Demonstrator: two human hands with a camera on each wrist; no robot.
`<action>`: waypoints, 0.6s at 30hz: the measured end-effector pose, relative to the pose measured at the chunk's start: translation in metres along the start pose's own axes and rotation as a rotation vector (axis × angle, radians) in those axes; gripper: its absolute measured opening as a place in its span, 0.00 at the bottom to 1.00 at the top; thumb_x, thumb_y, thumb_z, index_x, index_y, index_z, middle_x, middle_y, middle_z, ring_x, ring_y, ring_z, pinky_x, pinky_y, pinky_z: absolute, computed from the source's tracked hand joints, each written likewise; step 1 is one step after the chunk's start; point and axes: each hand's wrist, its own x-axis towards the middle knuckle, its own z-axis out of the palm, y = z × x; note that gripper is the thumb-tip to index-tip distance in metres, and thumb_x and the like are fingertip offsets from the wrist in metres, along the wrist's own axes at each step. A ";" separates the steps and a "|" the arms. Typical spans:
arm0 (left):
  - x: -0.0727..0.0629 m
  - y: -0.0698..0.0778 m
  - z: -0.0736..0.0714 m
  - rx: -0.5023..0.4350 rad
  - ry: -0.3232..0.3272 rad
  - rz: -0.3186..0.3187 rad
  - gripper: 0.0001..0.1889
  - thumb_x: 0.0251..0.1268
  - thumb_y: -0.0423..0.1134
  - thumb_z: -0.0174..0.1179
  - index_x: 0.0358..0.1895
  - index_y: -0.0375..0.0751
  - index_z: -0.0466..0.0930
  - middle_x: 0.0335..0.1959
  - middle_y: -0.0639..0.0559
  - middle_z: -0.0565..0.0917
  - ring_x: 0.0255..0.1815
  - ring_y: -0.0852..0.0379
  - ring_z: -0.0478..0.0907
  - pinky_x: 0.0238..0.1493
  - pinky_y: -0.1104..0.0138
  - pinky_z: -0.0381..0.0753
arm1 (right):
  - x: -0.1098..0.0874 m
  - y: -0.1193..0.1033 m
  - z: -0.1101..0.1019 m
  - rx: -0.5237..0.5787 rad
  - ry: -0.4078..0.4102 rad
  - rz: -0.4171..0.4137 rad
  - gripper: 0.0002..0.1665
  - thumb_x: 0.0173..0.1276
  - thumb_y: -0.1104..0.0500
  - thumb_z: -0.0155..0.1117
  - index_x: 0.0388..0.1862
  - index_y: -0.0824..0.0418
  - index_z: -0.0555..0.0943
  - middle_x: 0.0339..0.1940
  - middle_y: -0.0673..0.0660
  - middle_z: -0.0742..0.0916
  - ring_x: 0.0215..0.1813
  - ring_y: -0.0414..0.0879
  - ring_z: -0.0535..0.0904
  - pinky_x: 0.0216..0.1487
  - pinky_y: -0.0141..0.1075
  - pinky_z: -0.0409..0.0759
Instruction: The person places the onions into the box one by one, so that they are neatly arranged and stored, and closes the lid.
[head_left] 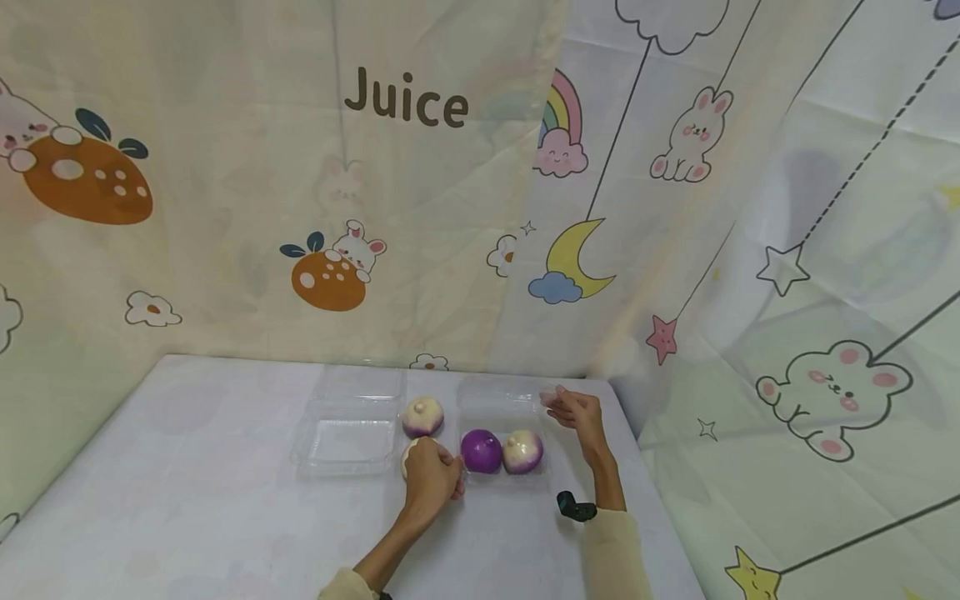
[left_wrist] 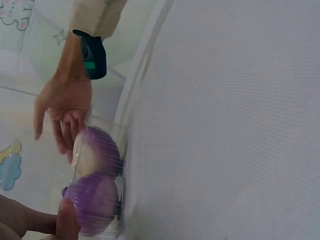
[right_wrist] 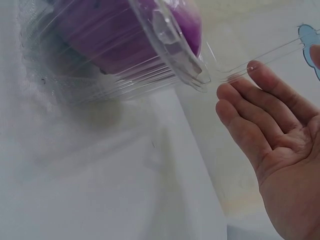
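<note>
In the head view an open clear plastic clamshell box point(head_left: 504, 481) holds two round vegetables, onion- or turnip-like: a purple one point(head_left: 481, 451) and a cream-and-purple one point(head_left: 522, 452). At the box's near left corner my left hand point(head_left: 433, 482) pinches the rim; its thumb point(left_wrist: 67, 220) shows against the plastic in the left wrist view. My right hand point(head_left: 579, 417) is at the right edge of the raised lid point(head_left: 498, 393). In the right wrist view its fingers point(right_wrist: 260, 107) are extended, fingertips at the lid's edge.
Left of the filled box lies another open clear clamshell box point(head_left: 348, 446). Between the boxes sits a cream-and-purple vegetable point(head_left: 423, 416); another point(head_left: 407, 460) is partly hidden behind my left hand. Printed curtains point(head_left: 420, 183) hang along the back and right edges of the white table point(head_left: 210, 483).
</note>
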 end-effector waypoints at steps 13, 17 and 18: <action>0.000 0.002 0.001 -0.003 0.005 -0.029 0.14 0.63 0.23 0.70 0.19 0.33 0.83 0.07 0.50 0.82 0.05 0.62 0.78 0.10 0.66 0.82 | -0.005 -0.001 -0.001 -0.018 0.015 0.007 0.27 0.87 0.53 0.60 0.53 0.81 0.86 0.53 0.76 0.92 0.52 0.54 0.95 0.57 0.40 0.93; 0.000 0.002 0.001 -0.021 0.005 -0.042 0.13 0.63 0.23 0.70 0.20 0.32 0.83 0.08 0.49 0.82 0.05 0.62 0.78 0.10 0.66 0.82 | -0.007 0.001 -0.002 -0.004 0.008 -0.001 0.26 0.86 0.55 0.61 0.49 0.83 0.85 0.51 0.76 0.92 0.52 0.54 0.95 0.57 0.41 0.93; 0.000 0.002 0.001 -0.023 0.006 -0.036 0.13 0.63 0.23 0.70 0.20 0.32 0.83 0.08 0.49 0.82 0.05 0.62 0.78 0.10 0.66 0.82 | -0.007 0.002 -0.003 -0.004 0.003 -0.003 0.26 0.85 0.56 0.61 0.48 0.84 0.84 0.51 0.76 0.92 0.52 0.54 0.95 0.56 0.40 0.93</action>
